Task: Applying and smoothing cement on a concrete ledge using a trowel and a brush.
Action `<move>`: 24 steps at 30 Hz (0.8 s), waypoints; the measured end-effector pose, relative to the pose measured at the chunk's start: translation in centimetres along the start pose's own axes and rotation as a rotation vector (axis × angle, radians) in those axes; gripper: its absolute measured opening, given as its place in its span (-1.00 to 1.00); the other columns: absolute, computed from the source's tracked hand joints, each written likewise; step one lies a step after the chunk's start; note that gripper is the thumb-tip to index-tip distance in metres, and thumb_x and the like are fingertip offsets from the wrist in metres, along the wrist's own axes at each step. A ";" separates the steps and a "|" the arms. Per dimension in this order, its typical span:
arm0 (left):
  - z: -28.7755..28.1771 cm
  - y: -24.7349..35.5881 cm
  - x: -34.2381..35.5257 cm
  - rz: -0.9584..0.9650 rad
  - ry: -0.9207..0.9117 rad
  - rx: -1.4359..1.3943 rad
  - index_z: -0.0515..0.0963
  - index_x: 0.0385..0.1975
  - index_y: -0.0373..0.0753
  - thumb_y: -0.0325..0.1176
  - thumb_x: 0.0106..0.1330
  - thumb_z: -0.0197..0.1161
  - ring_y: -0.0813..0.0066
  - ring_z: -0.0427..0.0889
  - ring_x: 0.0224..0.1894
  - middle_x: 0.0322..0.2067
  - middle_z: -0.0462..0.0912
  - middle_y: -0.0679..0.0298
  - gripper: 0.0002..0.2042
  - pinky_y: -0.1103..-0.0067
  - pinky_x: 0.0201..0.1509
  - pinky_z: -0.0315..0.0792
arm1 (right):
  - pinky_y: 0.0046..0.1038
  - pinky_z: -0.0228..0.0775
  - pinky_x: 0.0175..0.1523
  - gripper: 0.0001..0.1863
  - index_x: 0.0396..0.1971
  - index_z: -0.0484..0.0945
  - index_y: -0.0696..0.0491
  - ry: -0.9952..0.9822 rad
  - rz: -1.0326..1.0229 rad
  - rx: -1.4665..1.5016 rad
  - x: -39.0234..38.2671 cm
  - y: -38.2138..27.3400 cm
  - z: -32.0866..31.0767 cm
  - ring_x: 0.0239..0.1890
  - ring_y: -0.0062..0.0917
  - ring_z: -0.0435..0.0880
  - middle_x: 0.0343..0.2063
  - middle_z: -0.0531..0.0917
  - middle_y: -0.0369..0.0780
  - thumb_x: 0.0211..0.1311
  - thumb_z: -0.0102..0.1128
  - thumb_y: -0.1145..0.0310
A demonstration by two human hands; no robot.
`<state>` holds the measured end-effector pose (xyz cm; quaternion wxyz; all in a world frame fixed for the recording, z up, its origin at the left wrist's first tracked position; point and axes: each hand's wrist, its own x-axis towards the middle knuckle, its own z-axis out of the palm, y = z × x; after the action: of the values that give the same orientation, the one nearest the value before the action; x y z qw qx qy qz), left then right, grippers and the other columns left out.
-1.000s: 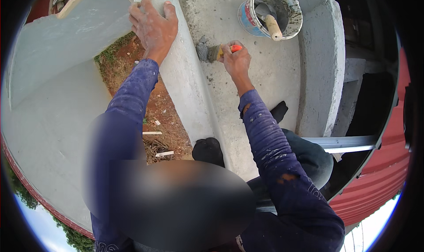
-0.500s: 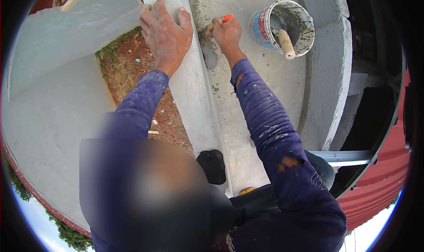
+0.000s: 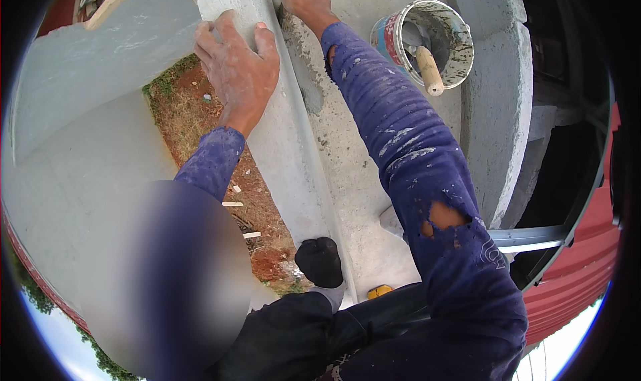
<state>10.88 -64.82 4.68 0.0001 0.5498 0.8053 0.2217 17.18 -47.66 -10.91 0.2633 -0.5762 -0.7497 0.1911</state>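
My left hand (image 3: 242, 77) rests on the concrete ledge (image 3: 294, 174), its fingers spread and nothing in them. At the top edge of the view my right hand (image 3: 308, 2) is closed, reaching along the inner side of the ledge. Half a second ago it gripped a small tool with an orange handle end; that tool is out of sight now. A strip of grey wet mortar (image 3: 308, 81) lies below that hand, in the corner where ledge and floor meet. To its right stands a mortar-smeared bucket (image 3: 394, 47) with a wooden-handled tool (image 3: 429, 71) leaning inside.
Beyond the ledge, on the left, is a drop to reddish ground (image 3: 190, 114) with scattered scraps. A raised concrete wall (image 3: 497, 114) bounds the floor on the right, beside a metal bar (image 3: 527, 237). My dark-covered foot (image 3: 319, 261) is on the ledge near a yellow object (image 3: 379, 291).
My right hand has moved away and up to the top edge, uncovering a longer strip of mortar. My left hand stays on the ledge, slightly lower and further left in view.
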 end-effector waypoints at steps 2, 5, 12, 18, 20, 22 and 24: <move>0.0 0.0 0.0 0.003 0.005 0.001 0.33 0.26 -0.26 -0.13 0.40 0.22 -0.23 0.24 0.26 0.18 0.20 -0.14 -0.47 0.03 0.22 0.34 | -0.15 0.57 -0.04 -0.64 -0.28 0.68 0.11 -0.032 -0.016 0.036 0.6 0.0 -1.5 -0.22 -0.05 0.72 -0.34 0.73 0.03 0.31 0.16 0.09; 0.0 -0.1 0.1 0.021 0.012 0.009 0.33 0.25 -0.31 -0.14 0.40 0.21 -0.24 0.23 0.25 0.17 0.19 -0.17 -0.47 0.01 0.21 0.33 | -0.18 0.57 -0.05 -0.63 -0.40 0.71 0.11 -0.171 0.098 0.195 0.7 0.0 -4.8 -0.22 -0.09 0.73 -0.36 0.72 0.04 0.26 0.20 0.08; -0.1 -0.1 0.0 0.020 -0.024 0.019 0.30 0.26 -0.36 -0.14 0.40 0.21 -0.27 0.22 0.24 0.18 0.16 -0.23 -0.45 -0.02 0.22 0.31 | -0.41 0.59 -0.10 -0.63 -0.18 0.76 0.13 -0.455 0.147 0.199 -5.2 1.5 -10.2 -0.34 -0.43 0.79 -0.43 0.81 -0.18 0.32 0.27 0.10; -0.1 0.0 0.0 0.026 -0.023 0.000 0.30 0.25 -0.38 -0.14 0.40 0.22 -0.25 0.23 0.22 0.15 0.17 -0.19 -0.44 -0.03 0.20 0.33 | -0.43 0.52 -0.07 -0.62 -0.06 0.76 -0.01 -0.685 0.244 0.340 -15.2 4.8 -14.9 -0.29 -0.52 0.74 -0.37 0.79 -0.23 0.32 0.36 0.02; 0.0 -0.2 -0.1 0.028 -0.020 -0.001 0.30 0.25 -0.38 -0.13 0.38 0.23 -0.24 0.22 0.22 0.15 0.16 -0.19 -0.43 -0.02 0.19 0.33 | -0.40 0.50 -0.07 -0.62 -0.05 0.76 -0.02 -0.708 0.261 0.416 -17.9 5.3 -16.4 -0.30 -0.50 0.72 -0.37 0.78 -0.24 0.32 0.36 0.02; 0.2 -0.3 -0.1 0.018 -0.036 0.001 0.29 0.25 -0.39 -0.12 0.37 0.25 -0.23 0.21 0.22 0.16 0.16 -0.18 -0.41 -0.01 0.18 0.34 | -0.37 0.49 -0.08 -0.62 -0.04 0.76 -0.04 -0.738 0.300 0.461 -20.2 5.6 -17.6 -0.31 -0.49 0.70 -0.36 0.78 -0.24 0.32 0.37 0.01; 0.3 -0.4 -0.1 0.057 0.010 0.004 0.30 0.28 -0.28 -0.04 0.41 0.20 -0.22 0.17 0.27 0.21 0.14 -0.14 -0.42 0.05 0.22 0.33 | -0.35 0.47 -0.09 -0.65 -0.03 0.76 -0.06 -0.747 0.277 0.415 -22.0 5.7 -18.5 -0.30 -0.48 0.67 -0.34 0.77 -0.24 0.34 0.35 0.05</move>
<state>10.60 -64.89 4.25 -0.0113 0.5715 0.7897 0.2226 37.19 -67.68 -3.55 0.0566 -0.4976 -0.6550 0.5658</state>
